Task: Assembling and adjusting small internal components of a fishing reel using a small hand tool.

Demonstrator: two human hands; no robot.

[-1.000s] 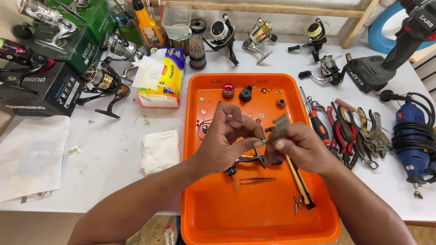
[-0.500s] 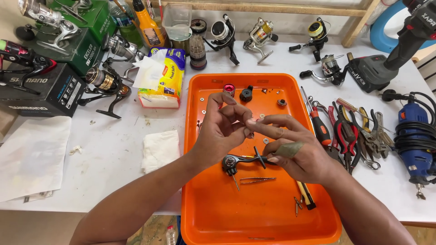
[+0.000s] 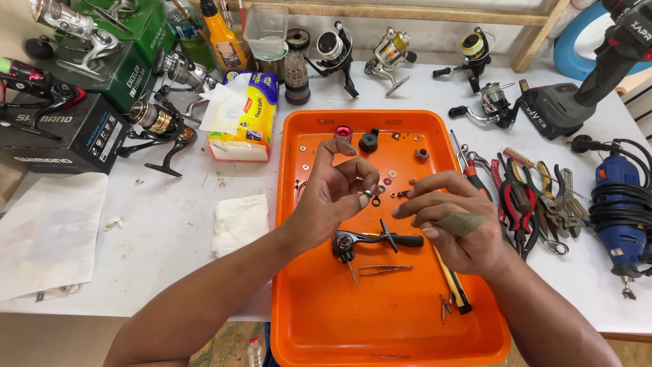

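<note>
From the head camera, both hands hover over an orange tray (image 3: 319, 319) that sits on a white worktop (image 3: 170, 238). The left hand (image 3: 336, 194) is raised above the tray's middle, its thumb and forefinger pinched narrowly on a small metal ring (image 3: 367, 194), the other fingers curled loosely upward. The right hand (image 3: 451, 221), at about 3 o'clock from the left one and just apart from it, has its fingers drawn together around a greenish scrap of cloth (image 3: 460, 223); its fingertips point toward the ring without touching it. Below the hands, at 6 o'clock, a black reel handle (image 3: 370, 239) lies on the tray floor with a pair of tweezers (image 3: 385, 269) just beneath it. At 12 o'clock on the tray stand a red cap (image 3: 343, 131) and a black knob (image 3: 369, 140), with small washers and screws scattered near them. A yellow-and-black tool (image 3: 454, 289) lies along the tray's right side under the right wrist. Off the tray at 3 o'clock lies a heap of pliers (image 3: 526, 200) and a blue rotary tool (image 3: 618, 211). At 9 o'clock rests a folded white cloth (image 3: 239, 223); at 11 o'clock a yellow tissue pack (image 3: 248, 115). Several fishing reels (image 3: 390, 53) line the far edge.
</note>
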